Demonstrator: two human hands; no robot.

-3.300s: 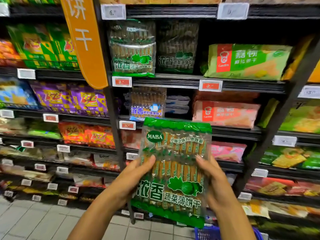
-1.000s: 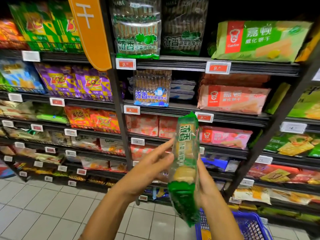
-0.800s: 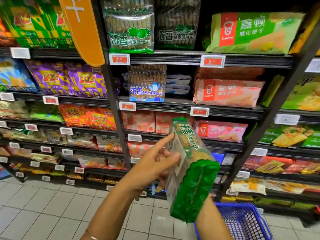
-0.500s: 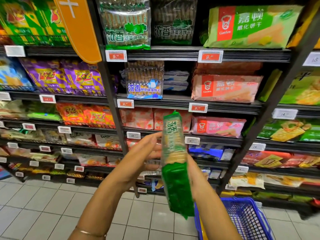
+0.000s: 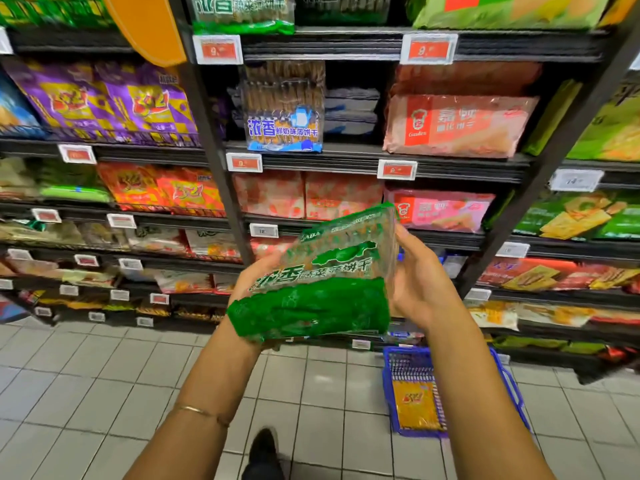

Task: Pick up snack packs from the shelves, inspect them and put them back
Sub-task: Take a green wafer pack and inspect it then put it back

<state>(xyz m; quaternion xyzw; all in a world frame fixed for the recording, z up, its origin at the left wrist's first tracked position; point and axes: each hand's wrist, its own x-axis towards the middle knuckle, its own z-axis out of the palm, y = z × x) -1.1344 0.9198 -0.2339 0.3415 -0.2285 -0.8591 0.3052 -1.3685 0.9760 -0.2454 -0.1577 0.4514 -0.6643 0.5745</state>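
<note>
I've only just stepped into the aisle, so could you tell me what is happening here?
A person stands facing snack shelves and holds a green biscuit pack in both hands, tilted with its printed face up. The left hand supports the pack's left side from beneath; the right hand grips its right edge. The pack is off the shelf, not yet put back. A blue basket sits on the tiled floor by the right arm.

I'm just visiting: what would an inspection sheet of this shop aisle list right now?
Surface: grey tiled floor; dark shelves with price tags.
Job's things: green snack pack, tilted, held off the shelves.
Clutter: blue basket on the floor, a yellow pack inside.
Hands: left hand under the pack; right hand at its right edge.
Cables: nothing seen.
Surroundings: blue-labelled pack, orange sign.
</note>
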